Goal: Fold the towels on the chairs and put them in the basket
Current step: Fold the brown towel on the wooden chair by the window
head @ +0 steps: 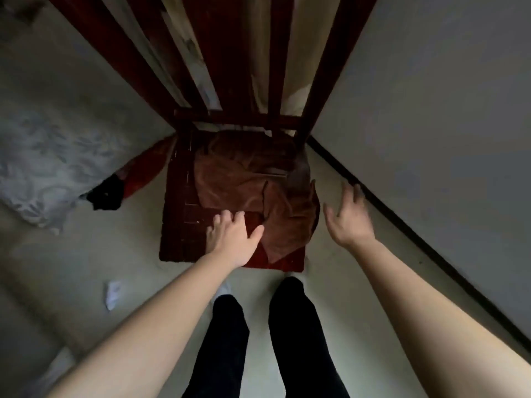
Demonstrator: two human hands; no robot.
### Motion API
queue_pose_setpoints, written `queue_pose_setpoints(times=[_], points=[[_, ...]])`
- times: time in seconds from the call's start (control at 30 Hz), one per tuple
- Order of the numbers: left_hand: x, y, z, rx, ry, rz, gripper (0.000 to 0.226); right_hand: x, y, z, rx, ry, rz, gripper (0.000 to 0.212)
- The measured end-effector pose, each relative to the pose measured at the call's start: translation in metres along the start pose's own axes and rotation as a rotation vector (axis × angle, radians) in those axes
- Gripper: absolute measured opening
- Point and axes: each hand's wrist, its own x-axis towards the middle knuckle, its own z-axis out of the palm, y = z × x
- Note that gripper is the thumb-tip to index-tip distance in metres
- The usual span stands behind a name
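At the far left, a pale patterned cloth (43,168) hangs down to the floor, with a small black object (106,195) and some red fabric (143,170) just beside it. A scrap of white paper (113,293) lies on the light floor (71,254). In the middle stands a dark red wooden chair (178,225), its tall slatted back rising away from the person. A crumpled brown towel (244,179) lies unfolded on the seat, spread toward the seat's right side, one corner drooping over the front edge. The person's left hand (232,237) hovers over the front of the seat, fingers spread, grip released, thumb close to the towel's edge. The person's black-clad legs (258,340) stand before the chair. The right hand (349,216) is raised, open and empty, just to the right of the towel. A dark baseboard (431,248) runs along the pale wall at right.
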Motion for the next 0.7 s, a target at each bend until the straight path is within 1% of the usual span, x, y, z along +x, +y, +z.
queue_pose_setpoints(times=[0.13, 0.2, 0.3, 0.37, 0.43, 0.5, 0.6, 0.63, 0.7], points=[[0.032, 0.012, 0.065, -0.108, -0.075, -0.104, 0.076, 0.022, 0.022, 0.061, 0.142, -0.12, 0.141, 0.073], [0.037, 0.015, 0.087, -0.14, -0.046, -0.136, 0.072, 0.026, 0.026, 0.079, 0.205, -0.148, 0.201, 0.072], [0.038, 0.013, 0.109, -0.121, 0.027, -0.134, 0.046, 0.036, 0.03, 0.098, 0.322, -0.168, 0.283, 0.071], [0.036, 0.002, 0.118, -0.111, 0.06, -0.132, 0.032, 0.043, 0.027, 0.109, 0.462, -0.164, 0.363, 0.071], [0.032, -0.009, 0.12, -0.136, 0.102, -0.144, 0.027, 0.051, 0.021, 0.116, 0.581, -0.135, 0.435, 0.069], [0.031, -0.026, 0.121, -0.158, 0.145, -0.162, 0.023, 0.055, 0.013, 0.124, 0.644, -0.08, 0.48, 0.064], [0.027, -0.049, 0.123, -0.156, 0.198, -0.175, 0.018, 0.054, 0.006, 0.13, 0.726, 0.095, 0.487, 0.051], [0.027, -0.054, 0.124, -0.162, 0.215, -0.181, 0.016, 0.053, 0.007, 0.13, 0.737, 0.126, 0.486, 0.046], [0.024, -0.062, 0.122, -0.206, 0.237, -0.211, 0.014, 0.045, 0.008, 0.128, 0.733, 0.133, 0.484, 0.039]])
